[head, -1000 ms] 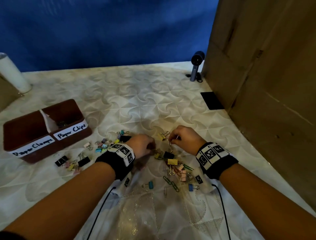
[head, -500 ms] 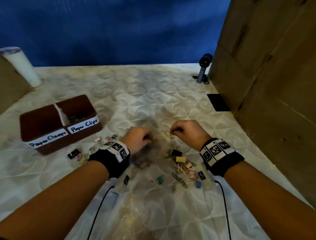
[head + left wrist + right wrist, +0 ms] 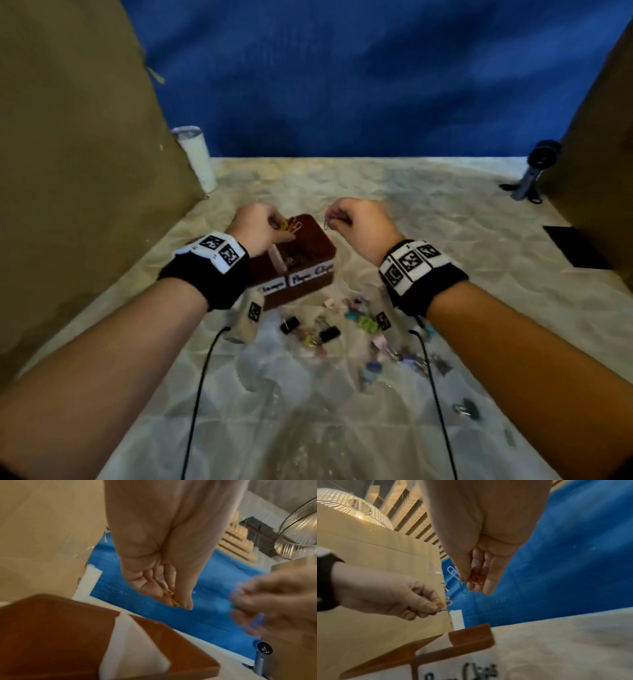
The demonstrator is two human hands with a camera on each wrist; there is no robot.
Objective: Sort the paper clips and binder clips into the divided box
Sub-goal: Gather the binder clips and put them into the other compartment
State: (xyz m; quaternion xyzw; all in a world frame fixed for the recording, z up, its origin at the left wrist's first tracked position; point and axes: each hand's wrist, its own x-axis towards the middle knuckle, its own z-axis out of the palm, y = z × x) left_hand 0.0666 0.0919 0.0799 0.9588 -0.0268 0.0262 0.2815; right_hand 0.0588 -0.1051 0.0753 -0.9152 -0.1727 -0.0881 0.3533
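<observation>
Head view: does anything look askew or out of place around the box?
The white divider in the box leans rather than standing straight. Binder clips lie scattered on the table, unsorted. Both hands, left and right, pinch paper clips.

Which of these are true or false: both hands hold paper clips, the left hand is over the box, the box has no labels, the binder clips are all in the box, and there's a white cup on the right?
1. Both hands hold paper clips. True: the left hand pinches yellow and pink paper clips, and the right hand pinches several more.
2. The left hand is over the divided box. True.
3. The box has no labels. False: handwritten labels are on its front.
4. All binder clips are boxed. False: many binder clips lie on the table.
5. A white cup stands on the right. False: the white cup is on the left.
</observation>
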